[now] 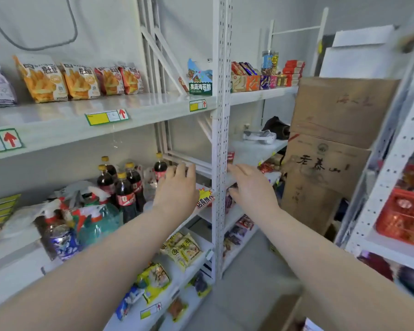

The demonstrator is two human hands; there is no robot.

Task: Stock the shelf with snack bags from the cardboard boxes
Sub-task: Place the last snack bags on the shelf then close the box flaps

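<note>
Both hands are held out empty, fingers loose: left hand (pixel 177 188) left of the upright post (pixel 221 130), right hand (pixel 252 187) right of it. Cardboard boxes (pixel 332 139), stacked farther right, should be opened next.

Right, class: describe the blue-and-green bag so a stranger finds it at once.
Find the white perforated post in mid-frame. On the top shelf, just left of it, stands one bag. It alone is blue and green; the fries bags further left are orange or red.
</note>
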